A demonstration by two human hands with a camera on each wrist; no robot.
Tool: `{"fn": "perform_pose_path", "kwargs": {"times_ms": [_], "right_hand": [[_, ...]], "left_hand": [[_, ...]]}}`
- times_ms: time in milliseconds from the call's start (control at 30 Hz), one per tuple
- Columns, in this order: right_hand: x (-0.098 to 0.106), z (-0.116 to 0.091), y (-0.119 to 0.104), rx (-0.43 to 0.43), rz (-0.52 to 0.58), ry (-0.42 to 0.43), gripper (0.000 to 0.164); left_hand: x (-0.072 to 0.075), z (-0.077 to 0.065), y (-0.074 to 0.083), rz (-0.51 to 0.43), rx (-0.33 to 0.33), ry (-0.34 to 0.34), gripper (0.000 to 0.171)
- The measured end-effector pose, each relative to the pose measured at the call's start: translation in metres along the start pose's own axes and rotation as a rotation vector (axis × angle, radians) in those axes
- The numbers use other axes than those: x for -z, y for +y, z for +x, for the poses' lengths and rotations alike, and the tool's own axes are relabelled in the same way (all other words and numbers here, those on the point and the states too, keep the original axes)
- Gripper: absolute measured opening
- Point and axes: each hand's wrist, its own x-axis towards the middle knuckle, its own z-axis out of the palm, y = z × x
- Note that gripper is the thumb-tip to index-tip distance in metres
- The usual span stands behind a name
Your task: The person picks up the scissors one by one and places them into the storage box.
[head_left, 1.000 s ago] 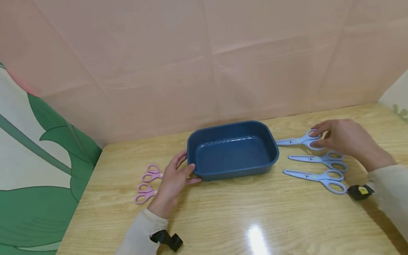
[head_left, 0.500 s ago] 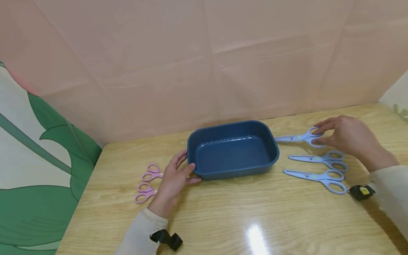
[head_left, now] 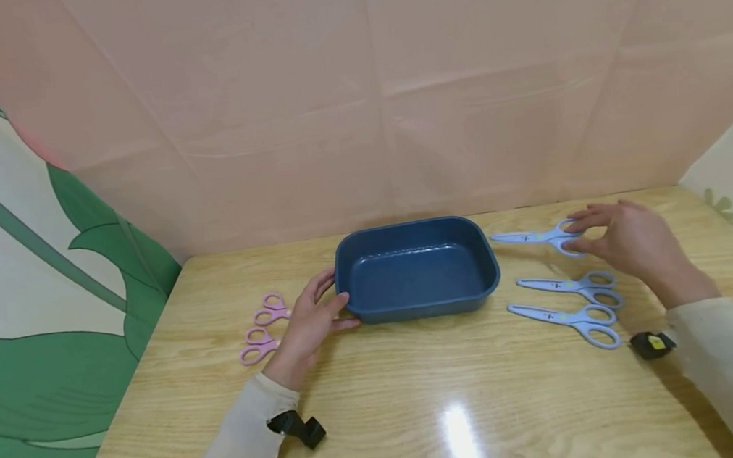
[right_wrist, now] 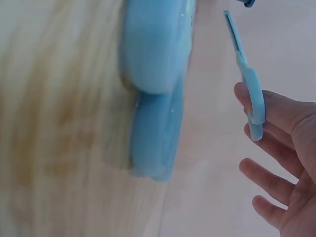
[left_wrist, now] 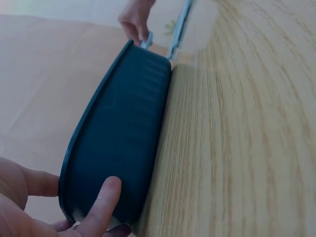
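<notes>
My left hand [head_left: 309, 326] holds the left end of a dark blue rectangular container [head_left: 420, 307], which sits on the table. In the left wrist view its fingers spread around the container's near corner, one lying on the outer wall. My right hand [head_left: 636, 245] pinches the handle loops of light blue scissors [head_left: 540, 237] between thumb and fingers. In the right wrist view these scissors [right_wrist: 254, 96] are raised off the tabletop, blades pointing away from the palm. Two similar light blue scissors lie below that hand, the upper pair [head_left: 571, 285] and the lower pair [head_left: 570, 317].
Beside my left hand are two pink scissors, one pair [head_left: 272, 310] behind the other [head_left: 259, 346], their blades hidden by the hand. The wooden table [head_left: 382, 402] ends at a pinkish covering [head_left: 280, 135] at the back. A patterned wall [head_left: 32, 302] borders the left side.
My right hand has lifted the farthest light blue scissors slightly up and away from the other two pairs. The left hand and the container have stayed in place.
</notes>
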Motion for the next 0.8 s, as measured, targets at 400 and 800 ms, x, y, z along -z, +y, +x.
{"fn": "perform_pose_path", "kwargs": {"times_ms": [400, 800], "right_hand": [[0.021, 0.001, -0.01, -0.105, 0.067, -0.006, 0.047], [0.032, 0.0, -0.03, -0.053, 0.068, 0.037, 0.039]], "left_hand": [[0.002, -0.003, 0.002, -0.032, -0.005, -0.046, 0.057], [0.001, -0.001, 0.002, -0.044, 0.005, -0.054, 0.055]]}}
